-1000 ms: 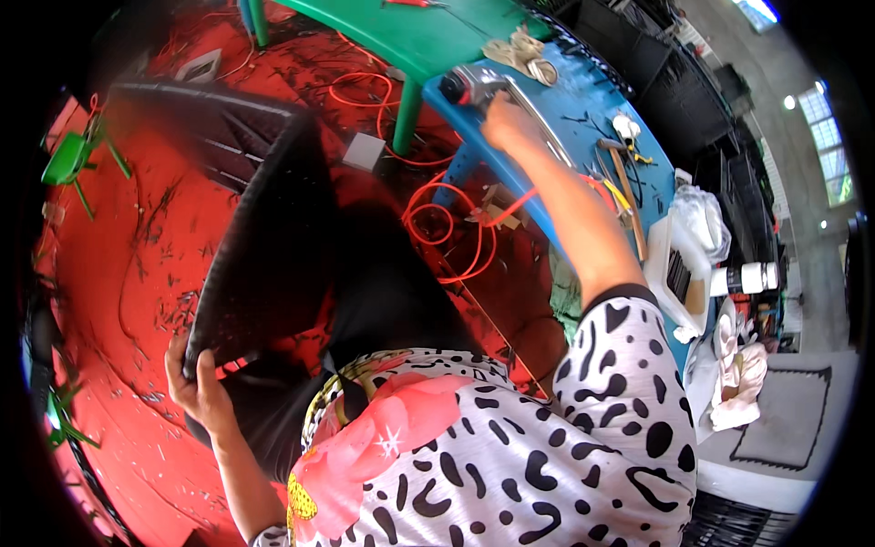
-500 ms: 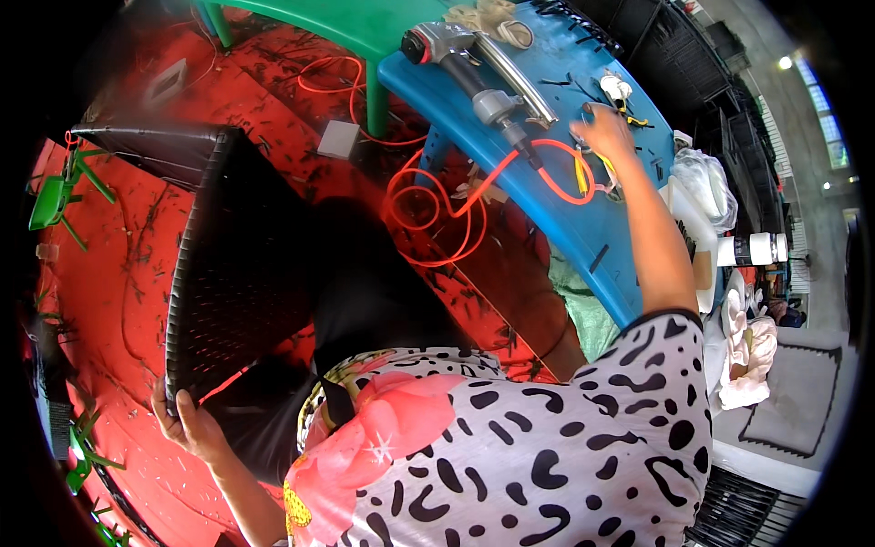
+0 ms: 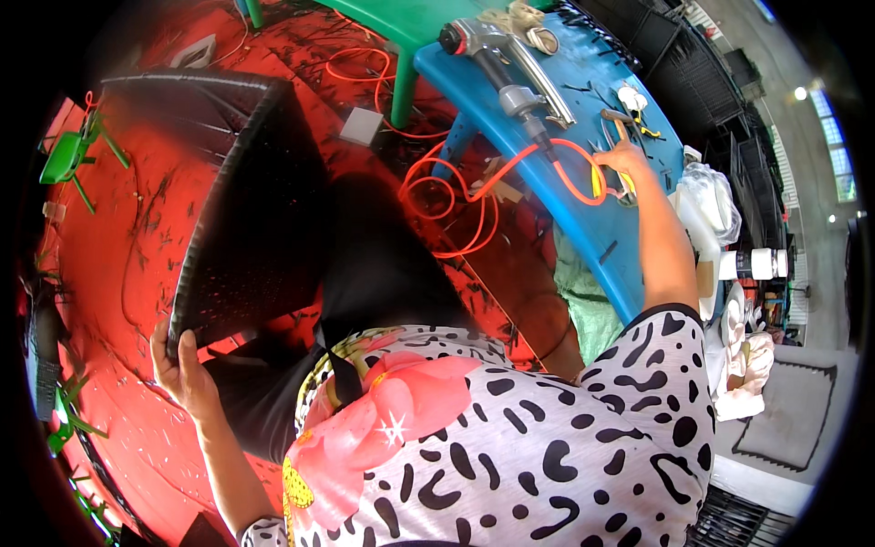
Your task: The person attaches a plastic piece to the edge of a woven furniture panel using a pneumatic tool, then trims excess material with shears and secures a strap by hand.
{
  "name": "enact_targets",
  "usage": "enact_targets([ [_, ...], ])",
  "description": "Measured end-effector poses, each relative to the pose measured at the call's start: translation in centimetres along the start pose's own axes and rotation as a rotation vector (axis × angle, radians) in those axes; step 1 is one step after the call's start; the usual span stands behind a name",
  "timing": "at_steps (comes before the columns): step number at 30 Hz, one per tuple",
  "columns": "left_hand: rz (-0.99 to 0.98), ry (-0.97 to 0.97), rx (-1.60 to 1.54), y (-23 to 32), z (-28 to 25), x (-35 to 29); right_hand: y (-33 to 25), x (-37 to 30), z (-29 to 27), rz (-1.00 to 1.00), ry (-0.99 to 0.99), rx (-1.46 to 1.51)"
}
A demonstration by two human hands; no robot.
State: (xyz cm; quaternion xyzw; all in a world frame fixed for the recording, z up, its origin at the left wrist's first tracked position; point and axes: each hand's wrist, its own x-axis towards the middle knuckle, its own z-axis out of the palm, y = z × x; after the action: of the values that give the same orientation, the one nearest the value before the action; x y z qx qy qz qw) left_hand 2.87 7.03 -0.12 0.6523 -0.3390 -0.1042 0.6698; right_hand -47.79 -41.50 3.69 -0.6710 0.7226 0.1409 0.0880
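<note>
Gripping the black woven panel (image 3: 246, 210) left of the blue table (image 3: 629, 264), the left hand (image 3: 182, 369) stays clenched; the right hand (image 3: 624, 162) has slid along the table, fingers now curled onto yellow-handled pliers (image 3: 597, 178).

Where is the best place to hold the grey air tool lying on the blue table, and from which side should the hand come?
Probably the air tool is best gripped by its long grey handle, coming from above. It lies flat on the blue table with the bulky head at the far end, and the orange hose joins the near end, so the middle is free.
</note>
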Motion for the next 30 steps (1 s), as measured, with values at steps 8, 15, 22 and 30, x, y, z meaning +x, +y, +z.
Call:
enact_targets([
  [8, -0.022, -0.075, 0.032, 1.6, 1.3, 0.6, 0.6, -1.3, -0.3, 0.131, 0.439, 0.022],
  [15, -0.188, -0.037, 0.123, 3.7, 0.8, 0.6, -6.7, -1.5, -6.5, -0.569, 0.191, 1.22],
  [22, -0.014, -0.114, -0.135, 5.3, 1.2, 2.3, -21.2, -20.1, 5.3, -0.698, -1.017, 1.497],
  [30, 0.27, -0.103, 0.273, 7.1, 1.4, 1.7, -20.1, -24.5, 10.3, -0.463, -1.469, 1.482],
])
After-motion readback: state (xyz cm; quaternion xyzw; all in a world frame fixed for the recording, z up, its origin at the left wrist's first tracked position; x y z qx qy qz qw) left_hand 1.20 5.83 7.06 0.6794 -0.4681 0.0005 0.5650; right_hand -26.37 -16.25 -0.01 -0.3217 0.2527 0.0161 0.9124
